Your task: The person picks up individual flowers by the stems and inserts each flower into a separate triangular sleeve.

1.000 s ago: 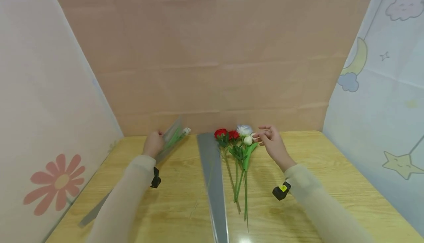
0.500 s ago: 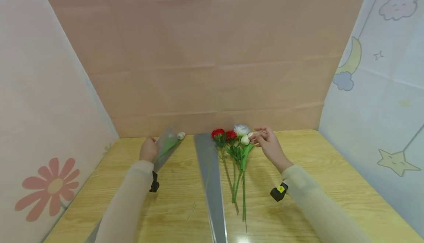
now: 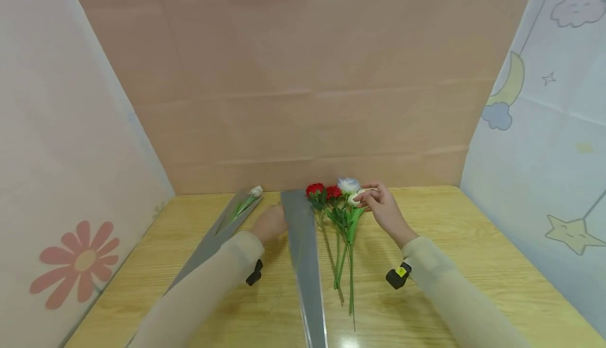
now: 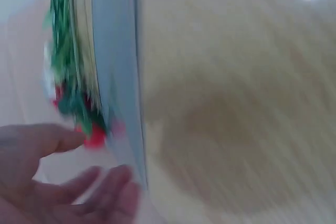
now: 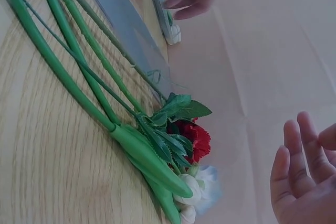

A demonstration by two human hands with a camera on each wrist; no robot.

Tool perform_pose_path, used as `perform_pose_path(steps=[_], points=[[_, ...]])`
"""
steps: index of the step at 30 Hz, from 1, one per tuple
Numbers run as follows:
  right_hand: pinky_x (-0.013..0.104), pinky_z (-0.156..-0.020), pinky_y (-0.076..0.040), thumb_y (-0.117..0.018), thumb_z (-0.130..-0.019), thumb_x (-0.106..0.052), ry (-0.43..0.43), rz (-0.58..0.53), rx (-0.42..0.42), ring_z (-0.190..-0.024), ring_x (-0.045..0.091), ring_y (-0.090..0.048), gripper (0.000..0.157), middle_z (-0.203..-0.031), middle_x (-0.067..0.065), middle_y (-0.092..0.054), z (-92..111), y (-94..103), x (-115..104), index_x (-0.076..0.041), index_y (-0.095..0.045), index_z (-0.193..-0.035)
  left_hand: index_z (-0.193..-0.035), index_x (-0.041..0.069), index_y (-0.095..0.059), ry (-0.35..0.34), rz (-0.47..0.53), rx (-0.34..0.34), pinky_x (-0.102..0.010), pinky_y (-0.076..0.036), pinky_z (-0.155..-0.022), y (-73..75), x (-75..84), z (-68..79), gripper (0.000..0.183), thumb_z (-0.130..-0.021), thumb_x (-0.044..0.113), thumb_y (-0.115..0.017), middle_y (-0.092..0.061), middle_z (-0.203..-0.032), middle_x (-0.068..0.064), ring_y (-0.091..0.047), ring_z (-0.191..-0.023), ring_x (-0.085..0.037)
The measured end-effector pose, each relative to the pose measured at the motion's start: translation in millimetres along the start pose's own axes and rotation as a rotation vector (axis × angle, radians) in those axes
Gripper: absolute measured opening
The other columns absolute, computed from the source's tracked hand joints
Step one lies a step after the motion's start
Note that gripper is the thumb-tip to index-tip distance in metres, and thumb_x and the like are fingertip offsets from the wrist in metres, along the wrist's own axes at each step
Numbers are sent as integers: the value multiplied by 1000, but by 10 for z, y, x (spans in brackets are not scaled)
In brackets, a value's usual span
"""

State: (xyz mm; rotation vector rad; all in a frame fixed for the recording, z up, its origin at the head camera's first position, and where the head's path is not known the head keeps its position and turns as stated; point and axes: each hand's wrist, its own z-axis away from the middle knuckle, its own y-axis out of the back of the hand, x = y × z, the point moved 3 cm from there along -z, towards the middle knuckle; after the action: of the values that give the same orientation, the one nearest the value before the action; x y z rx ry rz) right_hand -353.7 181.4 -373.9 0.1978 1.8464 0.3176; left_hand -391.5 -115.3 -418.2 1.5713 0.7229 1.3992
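My left hand [image 3: 271,222] reaches to the left edge of a flat grey flower sleeve [image 3: 303,253] in the middle of the table. Its fingers are spread and hold nothing in the left wrist view. Beside the heads of several loose artificial flowers hovers my right hand [image 3: 384,208], fingers loosely bent and nothing in them. Those flowers are red ones [image 3: 314,189], a pale blue-white rose [image 3: 349,185] and white tulip buds [image 5: 188,190] with green leaves. On the left, a white tulip [image 3: 256,192] lies inside another grey sleeve [image 3: 201,253], its bloom at the sleeve's mouth.
The wooden table [image 3: 412,306] ends at a brown paper backdrop [image 3: 303,100]. Patterned panels stand at both sides, with a painted flower [image 3: 78,264] on the left one. Flower stems [image 3: 351,279] point toward the near side, right of the middle sleeve.
My left hand has let go of the sleeve with the white tulip, which now lies on the table, and has moved right to the middle sleeve. The right hand has hardly moved.
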Motion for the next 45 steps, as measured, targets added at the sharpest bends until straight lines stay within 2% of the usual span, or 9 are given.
perform_pose_path(steps=[2,6,12,16,26,32,38,41,45], points=[[28,-76,-51,-44,-104,-17,-5,-4,-2,-84,12,-65,31,-111,25,-64,-1,-14,-3,-1,-42,-130,-85,2,-63,20,-33,-84,-31,-44,-53,-127,86,26,20,-91,21,-62,-58,-66,-3,-49,-53,-15],[28,-75,-51,-44,-104,-19,-14,-11,-9,-87,16,-66,30,-109,23,-65,18,-27,-11,-1,-42,-129,-54,13,-54,109,-108,-149,-31,-43,-53,-287,126,56,49,-90,45,-64,-52,-59,0,-47,-54,-14],[27,-76,-51,-44,-104,-20,-8,-5,-23,-83,6,-64,32,-112,24,-64,35,-7,12,-1,-42,-129,-71,8,-69,183,-203,-109,-36,-51,-62,-341,174,41,47,-84,53,-68,-69,-84,-8,-60,-69,-19],[26,-75,-52,-44,-104,-18,-1,-11,-27,-85,12,-67,33,-111,27,-63,20,-1,17,2,-41,-129,-75,7,-70,161,-208,-76,-34,-50,-61,-353,184,-16,40,-82,47,-74,-69,-82,-8,-59,-67,-19],[33,-75,-52,-44,-104,-15,-7,-30,-48,-86,19,-67,31,-110,28,-63,-7,-53,44,4,-41,-128,-76,6,-63,190,35,-11,-32,-47,-58,-301,-44,-28,32,-77,33,-81,-63,-70,-7,-56,-59,-20],[31,-73,-52,-42,-104,-12,-19,-8,-72,-81,11,-66,29,-106,26,-65,-1,-96,64,5,-41,-128,-79,5,-65,193,-6,71,-36,-49,-58,-85,-29,5,19,-84,22,-74,-65,-78,-7,-56,-64,-20],[40,-80,-54,-43,-104,-18,-66,18,-255,-95,32,-65,36,-112,25,-64,23,-266,90,6,-44,-131,-101,7,-56,-31,211,191,-36,-49,-69,410,376,26,8,-100,15,-53,-62,-95,-7,-58,-79,-20],[52,-93,-48,-44,-104,-29,-81,-78,-471,-115,44,-55,53,-131,29,-54,51,-399,88,6,-34,-143,-110,13,-56,-241,421,138,-37,-50,-83,630,656,58,13,-102,21,-50,-62,-113,-4,-60,-99,-18],[62,-107,-31,-48,-102,-36,-4,-383,-770,-137,48,-31,72,-154,27,-26,82,-512,35,-6,-10,-155,-114,11,-56,-473,596,-35,-36,-48,-87,848,874,119,16,-102,20,-50,-63,-111,-7,-59,-100,-20]])
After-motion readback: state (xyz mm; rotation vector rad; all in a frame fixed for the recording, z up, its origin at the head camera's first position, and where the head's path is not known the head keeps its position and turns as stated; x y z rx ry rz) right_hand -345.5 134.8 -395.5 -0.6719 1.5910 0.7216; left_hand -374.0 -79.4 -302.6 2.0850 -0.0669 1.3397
